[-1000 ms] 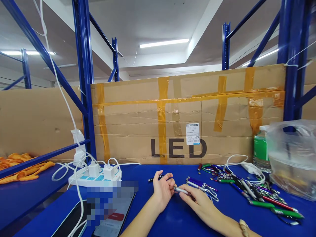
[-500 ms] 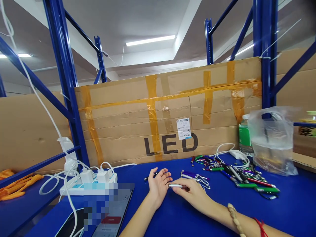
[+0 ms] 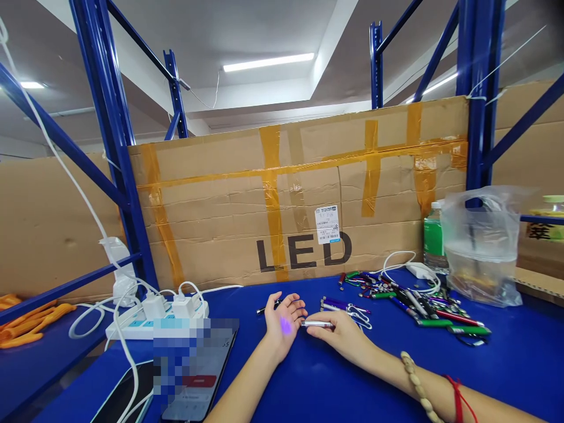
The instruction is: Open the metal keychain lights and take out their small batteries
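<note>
My right hand grips a small silver pen light and points its tip at my left palm. My left hand rests palm up on the blue table, fingers spread, with a purple spot of light on the palm. A dark pen lies just behind my left hand. A few purple pens with wire clips lie just beyond my right hand.
A pile of coloured pen lights lies at the right, beside a clear plastic bag and a green bottle. A white power strip with chargers and a phone sit at the left. A taped LED carton stands behind.
My left hand has opened out flat, palm up, and a purple light spot now shows on it. The view has shifted a little to the right.
</note>
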Motion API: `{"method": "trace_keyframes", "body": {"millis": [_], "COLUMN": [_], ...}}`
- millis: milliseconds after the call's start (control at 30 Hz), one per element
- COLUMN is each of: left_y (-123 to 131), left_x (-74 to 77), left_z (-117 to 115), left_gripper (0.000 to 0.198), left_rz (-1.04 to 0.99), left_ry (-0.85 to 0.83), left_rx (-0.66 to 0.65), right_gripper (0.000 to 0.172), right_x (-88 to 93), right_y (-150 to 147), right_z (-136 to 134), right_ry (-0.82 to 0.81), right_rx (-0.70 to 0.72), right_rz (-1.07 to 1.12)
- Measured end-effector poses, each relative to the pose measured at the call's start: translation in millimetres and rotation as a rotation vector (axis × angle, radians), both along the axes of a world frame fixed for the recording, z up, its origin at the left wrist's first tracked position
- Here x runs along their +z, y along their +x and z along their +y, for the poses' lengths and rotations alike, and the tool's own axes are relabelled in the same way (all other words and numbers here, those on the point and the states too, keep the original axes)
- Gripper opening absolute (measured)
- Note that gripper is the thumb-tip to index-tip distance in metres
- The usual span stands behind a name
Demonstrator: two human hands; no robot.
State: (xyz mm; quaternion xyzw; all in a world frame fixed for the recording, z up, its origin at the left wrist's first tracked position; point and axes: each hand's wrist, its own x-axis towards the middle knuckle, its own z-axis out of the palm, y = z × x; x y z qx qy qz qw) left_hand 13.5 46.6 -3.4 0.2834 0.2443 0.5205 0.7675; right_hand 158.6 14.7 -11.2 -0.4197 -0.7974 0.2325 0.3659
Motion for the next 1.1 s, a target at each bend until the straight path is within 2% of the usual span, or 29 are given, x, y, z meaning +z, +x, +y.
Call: {"method": "trace_keyframes", "body": {"millis": [1100], "left_y": [-0.3], "left_x": [-0.1], "left_z": [0.1], "left_gripper": [0.033], "left_rz": [0.026], "left_ry": [0.002], "left_rx": [0.003], "right_gripper": [0.028], "right_x": [0.5], "right_y": [-0.4], "right_z": [0.1], "right_ry": [0.004], "right_rx": [-0.003], "right_rz": [0.005]}}
